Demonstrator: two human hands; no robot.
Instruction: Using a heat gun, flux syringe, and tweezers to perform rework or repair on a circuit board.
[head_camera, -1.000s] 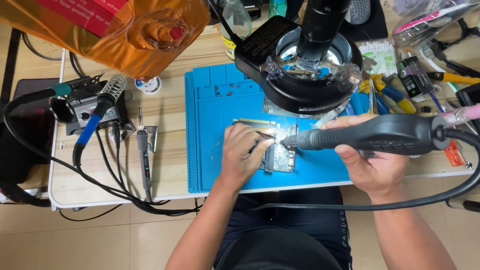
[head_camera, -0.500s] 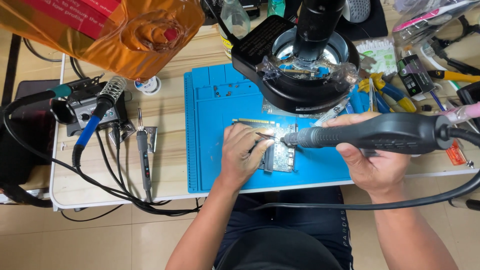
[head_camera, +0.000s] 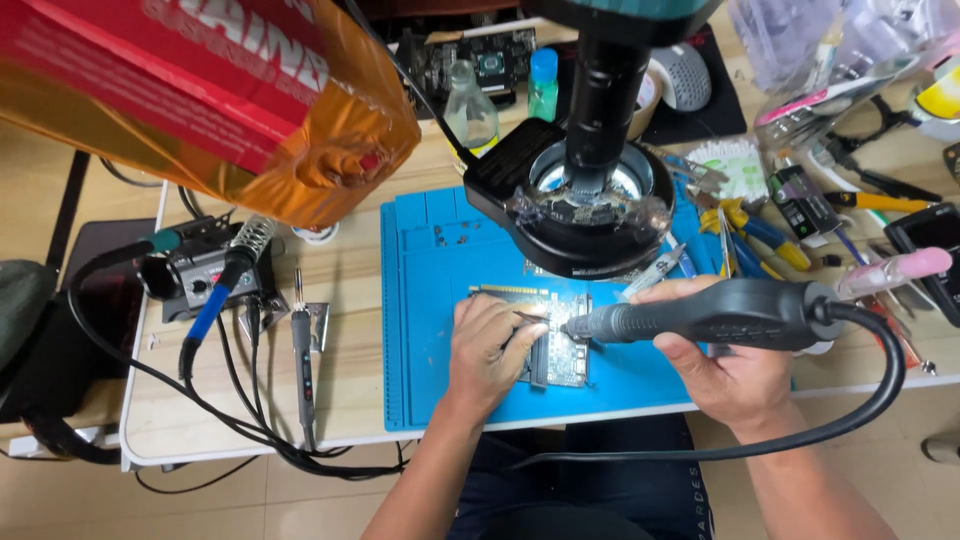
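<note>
Left hand (head_camera: 488, 352) pinching thin metal tweezers (head_camera: 527, 318) over green circuit board (head_camera: 558, 352); right hand (head_camera: 730, 365) fingers wrapped round black hot-air handle (head_camera: 715, 315); black ring-lit microscope head (head_camera: 585, 205) overhanging blue silicone mat (head_camera: 430, 300).

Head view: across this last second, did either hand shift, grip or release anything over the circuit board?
Almost nothing changed. The right hand still holds the black hot-air handpiece with its nozzle at the circuit board, and the left hand still holds tweezers on the board. Only the camera's framing drifted slightly. The blue mat and microscope stayed put.
</note>
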